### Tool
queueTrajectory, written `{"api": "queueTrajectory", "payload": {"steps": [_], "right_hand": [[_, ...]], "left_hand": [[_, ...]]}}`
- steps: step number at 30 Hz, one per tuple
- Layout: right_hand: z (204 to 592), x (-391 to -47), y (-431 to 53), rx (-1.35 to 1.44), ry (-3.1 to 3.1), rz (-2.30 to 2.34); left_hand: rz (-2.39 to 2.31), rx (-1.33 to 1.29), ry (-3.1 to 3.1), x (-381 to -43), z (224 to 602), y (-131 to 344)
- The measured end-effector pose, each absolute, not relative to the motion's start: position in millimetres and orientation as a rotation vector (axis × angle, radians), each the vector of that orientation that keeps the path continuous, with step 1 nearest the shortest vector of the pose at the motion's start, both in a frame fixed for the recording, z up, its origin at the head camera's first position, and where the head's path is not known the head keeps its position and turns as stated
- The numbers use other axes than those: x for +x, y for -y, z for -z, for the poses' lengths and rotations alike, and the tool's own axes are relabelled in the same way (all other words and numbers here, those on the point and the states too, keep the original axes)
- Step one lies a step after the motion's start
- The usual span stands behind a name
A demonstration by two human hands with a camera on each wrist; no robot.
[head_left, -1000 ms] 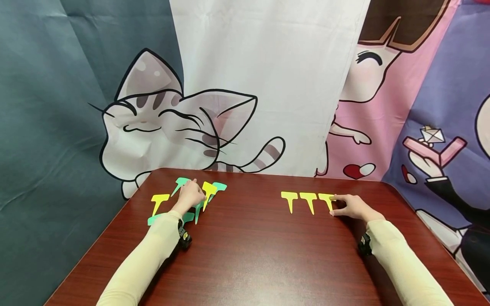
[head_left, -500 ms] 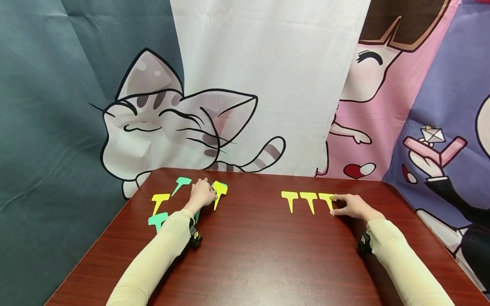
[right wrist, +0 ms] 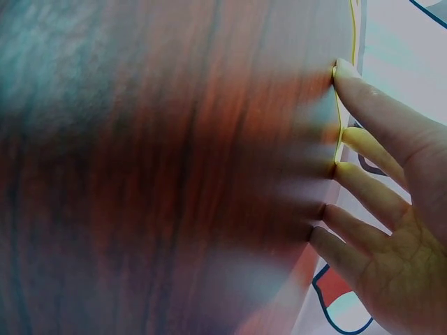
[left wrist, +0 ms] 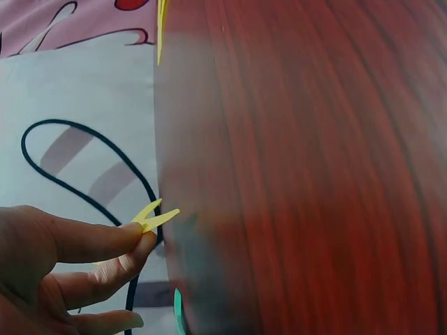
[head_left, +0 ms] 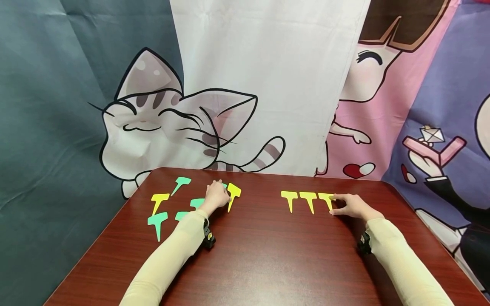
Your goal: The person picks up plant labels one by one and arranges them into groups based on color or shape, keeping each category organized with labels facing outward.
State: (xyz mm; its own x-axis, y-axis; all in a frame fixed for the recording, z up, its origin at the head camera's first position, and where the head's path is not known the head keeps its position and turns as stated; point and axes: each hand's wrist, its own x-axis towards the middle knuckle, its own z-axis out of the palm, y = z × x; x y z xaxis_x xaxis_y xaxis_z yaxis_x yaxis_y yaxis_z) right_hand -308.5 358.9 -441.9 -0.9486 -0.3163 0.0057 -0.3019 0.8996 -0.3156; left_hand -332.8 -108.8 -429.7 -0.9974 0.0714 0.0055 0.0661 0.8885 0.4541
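Note:
My left hand pinches a yellow T-shaped plant label between thumb and fingers. In the left wrist view, pale tips of this label stick out past the fingertips. On the right, three yellow labels stand in a row: the left one, the middle one and the right one. My right hand rests with fingers extended and spread, touching the right-hand label. Seen from the right wrist, its fingertips meet the tabletop along the label's thin yellow edge.
On the table, left side, lie several green labels, among them one at the back and one nearer. Another yellow label lies between them. My left forearm partly covers some green ones. A printed cloth hangs behind.
My left hand has moved right with the yellow label, uncovering green labels on the left and partly covering the one farthest right. The right hand has stayed still.

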Motion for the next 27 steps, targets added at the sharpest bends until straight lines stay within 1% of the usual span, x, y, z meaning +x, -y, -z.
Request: {"api": "queueTrajectory", "payload": {"steps": [10, 27], "right_hand": [[442, -308, -361, -0.498, -3.035, 0.489], [441, -308, -360, -0.518, -3.053, 0.472]], "left_hand": [[-0.615, 0.166, -3.086, -339, 434, 77], [-0.606, 0.084, -3.029, -344, 436, 32]]}}
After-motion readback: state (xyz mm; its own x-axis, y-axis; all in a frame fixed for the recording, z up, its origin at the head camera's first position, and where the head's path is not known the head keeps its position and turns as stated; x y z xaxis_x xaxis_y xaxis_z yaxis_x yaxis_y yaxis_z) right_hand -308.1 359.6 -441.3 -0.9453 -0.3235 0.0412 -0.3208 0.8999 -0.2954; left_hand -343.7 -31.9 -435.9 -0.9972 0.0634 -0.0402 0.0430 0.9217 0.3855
